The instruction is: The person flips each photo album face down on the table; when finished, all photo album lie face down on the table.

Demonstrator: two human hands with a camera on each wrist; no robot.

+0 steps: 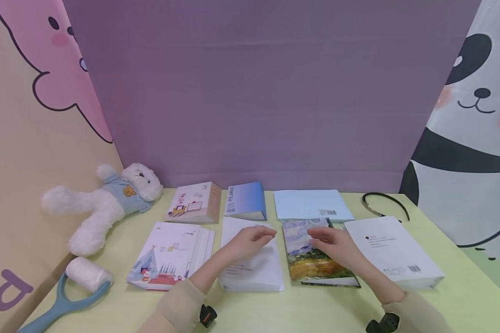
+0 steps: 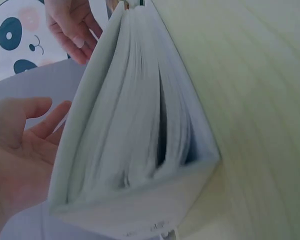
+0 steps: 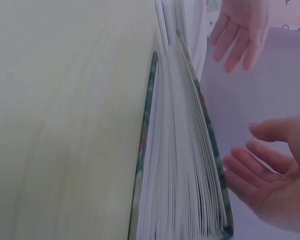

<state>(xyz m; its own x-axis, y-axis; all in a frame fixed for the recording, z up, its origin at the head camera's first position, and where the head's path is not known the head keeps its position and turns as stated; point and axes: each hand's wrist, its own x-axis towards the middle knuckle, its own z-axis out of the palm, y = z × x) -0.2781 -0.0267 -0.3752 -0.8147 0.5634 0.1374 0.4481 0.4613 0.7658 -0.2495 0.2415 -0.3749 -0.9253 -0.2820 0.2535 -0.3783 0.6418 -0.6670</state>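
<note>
I found two albums beneath my hands on the yellow table [image 1: 304, 312]. The landscape-covered photo album [image 1: 307, 261] lay flat, its long axis running away from me with the far end slanted left; its title sat toward the near end and read upright to me. The plain white album [image 1: 263, 273] lay to its left, its long axis pointing nearly straight away from me.

My right hand [image 1: 335, 245] was above the right part of the landscape-covered photo album, fingers relaxed and a little spread, holding nothing. My left hand [image 1: 247, 243] was over the upper half of the plain white album, likewise loose and holding nothing. Whether any fingertip touched a cover, I could not tell.

A narrow strip of table separated the two albums. To the left, the tent-pictured album [image 1: 166, 254] lay near; to the right, the thick white book [image 1: 393, 252] lay just beside the landscape cover. The pale blue album [image 1: 308, 203] bordered its far end. Bare tabletop extended along the near edges.
</note>
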